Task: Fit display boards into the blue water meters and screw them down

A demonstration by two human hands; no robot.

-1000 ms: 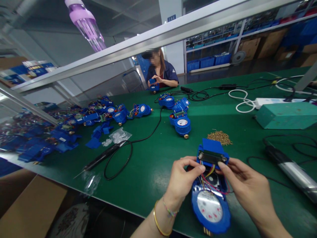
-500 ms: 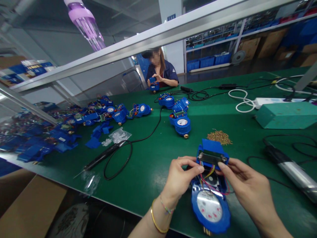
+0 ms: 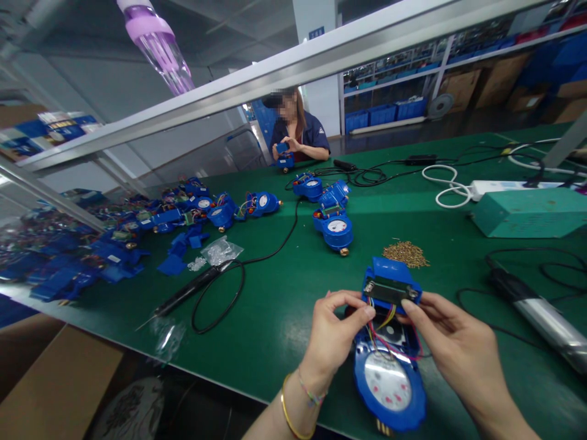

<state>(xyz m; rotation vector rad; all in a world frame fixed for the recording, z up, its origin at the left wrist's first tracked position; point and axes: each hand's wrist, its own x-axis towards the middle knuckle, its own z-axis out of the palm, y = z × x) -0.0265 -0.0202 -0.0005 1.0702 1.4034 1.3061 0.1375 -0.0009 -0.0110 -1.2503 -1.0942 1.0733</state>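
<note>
"Green desk [image 3: 270, 318] in a factory hall, with a pale shelf [image 3: 257, 85] slanting above it. Who is in shot?"

"Across the desk, a co-worker [image 3: 314, 133] in a dark top handles a blue unit [image 3: 285, 160]. Nearest the lens, the wearer's own bare hands are at work."

"Where is the piece in hand?"

"The blue meter [image 3: 389, 382], dial facing up, is at the desk's near edge, between the wearer's arms. Its blue housing [image 3: 391, 267] is held over the meter's far end, coloured wires [image 3: 388, 316] running between the two."

"And the grip on each side?"

"The right hand [image 3: 458, 339] is closed on the housing's right end, thumb in front. The left hand [image 3: 332, 333] is closed at the left end, thumb beside the wires; whether it pinches a wire too, I can't tell."

"What surrounds them?"

"Small brass-coloured pieces [image 3: 406, 253] lie piled just beyond the housing, a silver-and-black tool [image 3: 545, 324] to the right. Other meters [image 3: 337, 227] stand mid-desk, and blue parts [image 3: 107, 250] crowd the left, partly blurred. A black-handled tool [image 3: 192, 290] lies near a clear bag [image 3: 224, 249]."

"Far right?"

"A teal box [image 3: 527, 214] beside a white power strip [image 3: 480, 188]."
</note>
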